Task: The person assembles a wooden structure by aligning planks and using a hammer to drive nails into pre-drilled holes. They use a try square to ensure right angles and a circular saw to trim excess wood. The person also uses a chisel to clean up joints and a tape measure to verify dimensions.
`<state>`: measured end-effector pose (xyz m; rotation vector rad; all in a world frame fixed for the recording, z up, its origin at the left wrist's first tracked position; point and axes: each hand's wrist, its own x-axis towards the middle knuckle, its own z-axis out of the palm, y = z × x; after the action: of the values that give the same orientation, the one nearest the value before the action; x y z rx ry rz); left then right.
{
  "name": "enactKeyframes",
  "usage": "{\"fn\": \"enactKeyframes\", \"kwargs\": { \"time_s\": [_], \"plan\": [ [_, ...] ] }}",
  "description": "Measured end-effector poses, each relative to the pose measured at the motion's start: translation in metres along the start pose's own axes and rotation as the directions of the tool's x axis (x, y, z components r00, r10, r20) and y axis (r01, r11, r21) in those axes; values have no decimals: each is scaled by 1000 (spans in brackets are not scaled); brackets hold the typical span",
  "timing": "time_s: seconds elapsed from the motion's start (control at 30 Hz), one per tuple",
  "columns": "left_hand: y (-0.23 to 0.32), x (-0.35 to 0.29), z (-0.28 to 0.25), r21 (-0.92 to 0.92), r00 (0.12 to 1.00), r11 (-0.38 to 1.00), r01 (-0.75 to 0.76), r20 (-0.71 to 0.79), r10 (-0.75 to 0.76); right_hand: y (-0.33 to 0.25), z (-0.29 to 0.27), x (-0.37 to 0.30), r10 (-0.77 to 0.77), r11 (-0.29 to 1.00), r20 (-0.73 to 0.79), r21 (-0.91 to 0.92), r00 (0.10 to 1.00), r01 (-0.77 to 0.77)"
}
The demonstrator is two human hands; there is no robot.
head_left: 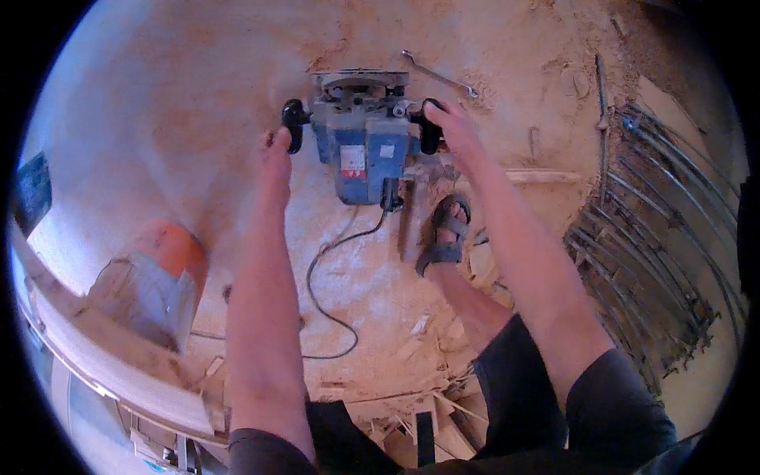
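Observation:
A blue plunge router [364,150] lies on its side on the dusty floor, its base away from me and its motor end toward me. On its left, my left hand [276,150] is closed on a black side handle [294,125]; most of its fingers are hidden behind the grip. Opposite it, my right hand [453,127] wraps round the other black handle [431,136]. From the motor end a dark power cord [313,285] curls toward me across the floor. Just beyond the right handle lies a metal wrench [439,74].
My sandalled foot [447,237] stands right of the cord beside a wooden block [416,222]. Several metal bar clamps [633,253] lie on the right. An orange and whitish bucket [162,277] and a wooden beam [103,340] are at the left. Wood offcuts [447,427] litter the floor near me.

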<state>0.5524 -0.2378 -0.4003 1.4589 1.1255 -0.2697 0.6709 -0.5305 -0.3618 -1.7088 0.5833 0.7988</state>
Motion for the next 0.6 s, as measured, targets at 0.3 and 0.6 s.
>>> {"fn": "enactKeyframes", "kwargs": {
  "time_s": [0.3, 0.6],
  "plan": [
    [6, -8, 15, -124, 994, 990, 68, 91, -57, 5, 17, -18, -65, 998, -171, -7, 983, 64],
    [30, -300, -135, -403, 945, 860, 313, 44, -323, -65, 11, -261, 227, 955, 169, -230, 959, -186]
  ]
}}
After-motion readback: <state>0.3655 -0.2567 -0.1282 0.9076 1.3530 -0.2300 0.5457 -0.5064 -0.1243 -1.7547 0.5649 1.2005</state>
